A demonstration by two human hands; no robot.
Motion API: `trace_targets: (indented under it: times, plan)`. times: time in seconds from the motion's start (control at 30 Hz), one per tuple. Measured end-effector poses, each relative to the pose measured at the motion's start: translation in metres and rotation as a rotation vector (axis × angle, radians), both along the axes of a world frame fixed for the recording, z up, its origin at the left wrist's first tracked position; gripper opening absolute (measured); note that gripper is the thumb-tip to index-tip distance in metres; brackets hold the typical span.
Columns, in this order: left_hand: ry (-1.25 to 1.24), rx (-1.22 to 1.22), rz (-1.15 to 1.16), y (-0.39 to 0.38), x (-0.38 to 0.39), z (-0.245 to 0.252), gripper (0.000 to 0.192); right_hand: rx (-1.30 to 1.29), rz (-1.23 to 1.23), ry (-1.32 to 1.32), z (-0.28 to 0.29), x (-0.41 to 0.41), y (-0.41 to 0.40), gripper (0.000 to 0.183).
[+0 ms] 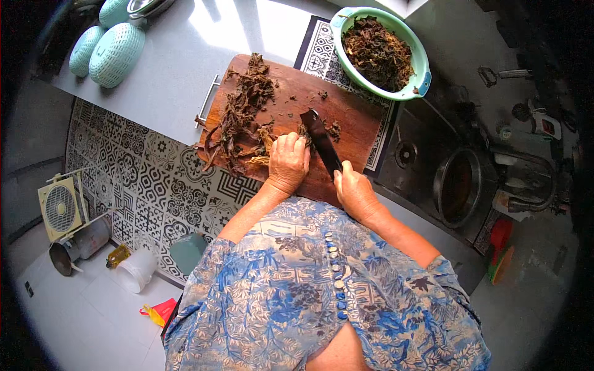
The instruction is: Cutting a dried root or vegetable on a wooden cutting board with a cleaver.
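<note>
On a reddish-brown wooden cutting board (pixel 343 99) lies a heap of dark brown, wilted leafy vegetable (pixel 248 99), with some yellowish pieces near my left hand. My left hand (pixel 288 157) presses down on part of these leaves with curled fingers. Just to its right is a dark-bladed cleaver (pixel 322 141), whose handle my right hand (pixel 355 188) grips. The blade's edge is close to my left fingertips; whether it touches the leaves cannot be told. Small chopped bits (pixel 333 131) lie beside the blade. A light green plastic basin (pixel 380 83) at the top right holds chopped leaves.
A patterned mat (pixel 320 46) lies partly under the board and basin. A metal sink (pixel 410 139) with a steel bowl (pixel 459 188) is at the right. Turquoise woven-look baskets (pixel 117 55) stand at the upper left. On the floor are a white bucket (pixel 137 270) and a box fan (pixel 59 207).
</note>
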State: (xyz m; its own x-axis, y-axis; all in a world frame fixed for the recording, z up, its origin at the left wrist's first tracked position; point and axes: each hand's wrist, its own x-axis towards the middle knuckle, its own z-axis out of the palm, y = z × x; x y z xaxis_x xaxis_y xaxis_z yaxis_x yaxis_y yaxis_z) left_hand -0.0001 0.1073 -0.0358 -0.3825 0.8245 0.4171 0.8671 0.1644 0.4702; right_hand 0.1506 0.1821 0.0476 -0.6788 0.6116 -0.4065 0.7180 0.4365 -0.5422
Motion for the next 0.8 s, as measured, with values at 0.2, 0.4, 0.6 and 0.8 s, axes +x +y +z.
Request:
trace_targets:
  times: [0.2, 0.4, 0.6, 0.8]
  plan:
    - [0.005, 0.074, -0.044, 0.001, -0.004, 0.000, 0.028, 0.102, -0.051, 0.104, -0.031, -0.061, 0.014, 0.020]
    - [-0.033, 0.107, -0.137, -0.004, -0.011, -0.005, 0.027, 0.179, -0.137, 0.153, -0.049, -0.069, 0.045, 0.026]
    - [-0.130, 0.113, -0.181, -0.012, -0.018, 0.009, 0.021, 0.245, -0.195, 0.202, -0.003, -0.031, 0.044, 0.021]
    - [-0.021, 0.087, -0.219, -0.013, -0.019, 0.000, 0.024, 0.184, 0.164, -0.082, 0.031, 0.004, 0.012, 0.019]
